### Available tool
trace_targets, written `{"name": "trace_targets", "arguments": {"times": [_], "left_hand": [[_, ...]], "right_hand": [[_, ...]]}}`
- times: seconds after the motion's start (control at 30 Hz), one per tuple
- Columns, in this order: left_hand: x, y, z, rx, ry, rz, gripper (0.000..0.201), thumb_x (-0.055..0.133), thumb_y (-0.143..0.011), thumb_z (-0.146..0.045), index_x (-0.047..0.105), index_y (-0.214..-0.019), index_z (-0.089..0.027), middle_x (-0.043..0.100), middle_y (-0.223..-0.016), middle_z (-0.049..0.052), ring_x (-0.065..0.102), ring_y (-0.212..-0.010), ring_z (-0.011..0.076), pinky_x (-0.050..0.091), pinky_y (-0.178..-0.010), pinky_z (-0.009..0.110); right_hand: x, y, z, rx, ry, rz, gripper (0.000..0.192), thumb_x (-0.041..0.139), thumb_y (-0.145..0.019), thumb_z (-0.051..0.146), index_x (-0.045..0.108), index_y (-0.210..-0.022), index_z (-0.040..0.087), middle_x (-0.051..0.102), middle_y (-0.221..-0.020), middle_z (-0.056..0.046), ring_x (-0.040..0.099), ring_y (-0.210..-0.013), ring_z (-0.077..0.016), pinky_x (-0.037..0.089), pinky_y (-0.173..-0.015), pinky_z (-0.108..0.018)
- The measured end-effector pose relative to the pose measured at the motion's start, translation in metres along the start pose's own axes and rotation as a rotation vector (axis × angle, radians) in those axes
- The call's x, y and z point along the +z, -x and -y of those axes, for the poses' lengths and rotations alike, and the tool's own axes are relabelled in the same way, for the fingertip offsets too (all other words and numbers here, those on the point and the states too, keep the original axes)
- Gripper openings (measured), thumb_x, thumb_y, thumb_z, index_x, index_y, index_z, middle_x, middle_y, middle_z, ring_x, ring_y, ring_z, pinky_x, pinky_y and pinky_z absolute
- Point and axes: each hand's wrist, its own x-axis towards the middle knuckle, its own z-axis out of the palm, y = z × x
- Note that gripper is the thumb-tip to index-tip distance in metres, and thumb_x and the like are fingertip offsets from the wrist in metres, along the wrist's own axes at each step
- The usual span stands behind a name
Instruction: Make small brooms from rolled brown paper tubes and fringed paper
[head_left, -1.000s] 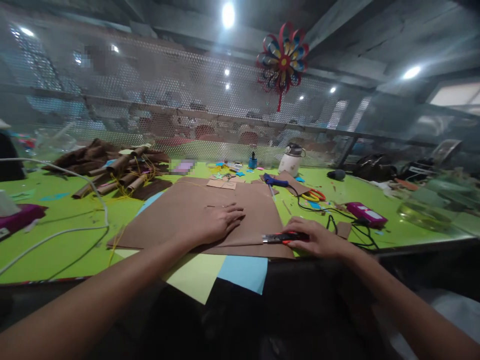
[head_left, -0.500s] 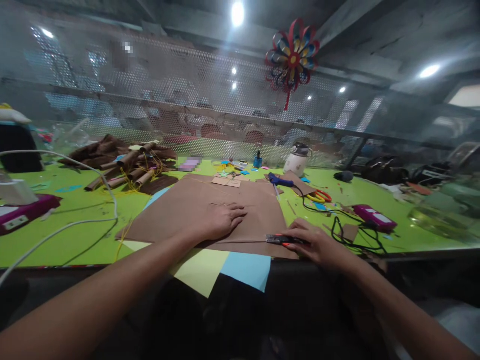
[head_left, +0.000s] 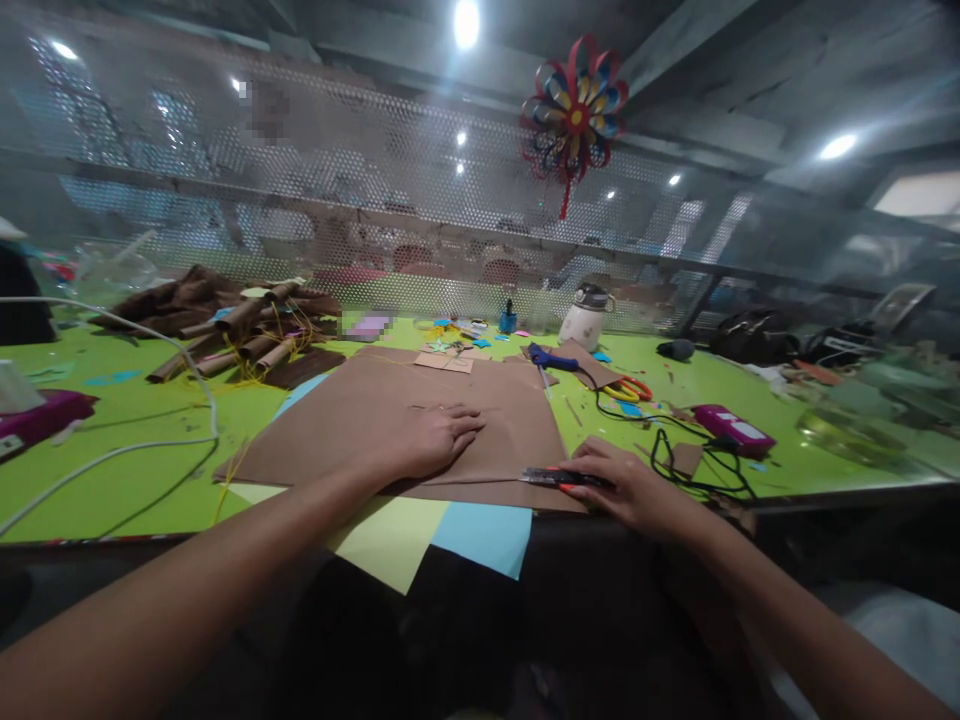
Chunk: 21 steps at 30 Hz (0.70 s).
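The right hand (head_left: 626, 487), closed around the utility knife (head_left: 559, 478), has barely moved along the brown paper sheet (head_left: 465, 420) on the table (head_left: 112, 470). To its left, the left hand (head_left: 431, 437) stays flat, open, pinning the sheet, so the cut has hardly advanced.

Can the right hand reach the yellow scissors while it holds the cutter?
Probably yes: the yellow scissors lie beyond the right hand, nothing tall between, but its grip holds the utility knife.
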Motion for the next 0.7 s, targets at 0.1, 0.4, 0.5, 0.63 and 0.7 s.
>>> {"name": "trace_targets", "arguments": {"times": [0.1,0.4,0.5,0.63,0.7], "left_hand": [[0.0,0.0,0.0,0.009,-0.011,0.006,0.046,0.023,-0.097,-0.039,0.054,-0.126,-0.022,0.053,-0.133,0.004,0.046,-0.123,0.0167,0.031,-0.106,0.033],[0.003,0.0,0.001,-0.021,0.0,-0.003,0.044,0.025,-0.096,-0.041,0.055,-0.125,-0.026,0.053,-0.133,0.002,0.046,-0.123,0.0169,0.032,-0.104,0.033],[0.002,0.0,0.001,-0.012,-0.004,0.007,0.044,0.025,-0.096,-0.04,0.055,-0.125,-0.026,0.053,-0.134,0.002,0.046,-0.123,0.0167,0.031,-0.105,0.033],[0.001,0.0,0.001,-0.012,-0.019,0.017,0.045,0.024,-0.096,-0.039,0.054,-0.126,-0.024,0.052,-0.134,0.002,0.045,-0.124,0.017,0.031,-0.105,0.034],[0.002,0.001,0.001,-0.029,-0.02,0.018,0.045,0.024,-0.096,-0.04,0.053,-0.127,-0.026,0.051,-0.135,0.001,0.045,-0.124,0.0172,0.031,-0.105,0.034]], "right_hand": [[0.002,-0.005,0.001,0.002,0.011,0.004,0.026,0.049,-0.092,0.032,0.062,-0.113,0.021,0.054,-0.093,-0.006,0.055,-0.084,-0.0158,0.044,-0.075,-0.027],[-0.001,0.005,0.002,0.027,-0.008,0.034,0.026,0.048,-0.092,0.031,0.062,-0.113,0.023,0.055,-0.095,-0.007,0.056,-0.086,-0.0166,0.044,-0.076,-0.027],[0.0,0.0,0.007,0.028,0.006,0.025,0.026,0.049,-0.092,0.03,0.062,-0.113,0.022,0.055,-0.094,-0.007,0.055,-0.086,-0.0165,0.044,-0.076,-0.027],[0.005,-0.011,0.014,0.027,0.023,0.008,0.026,0.049,-0.092,0.03,0.062,-0.112,0.02,0.055,-0.095,-0.008,0.055,-0.086,-0.0171,0.044,-0.078,-0.028],[0.007,-0.013,0.016,0.029,0.02,0.0,0.027,0.049,-0.092,0.03,0.062,-0.113,0.02,0.055,-0.095,-0.008,0.055,-0.086,-0.0172,0.045,-0.078,-0.029]]}}
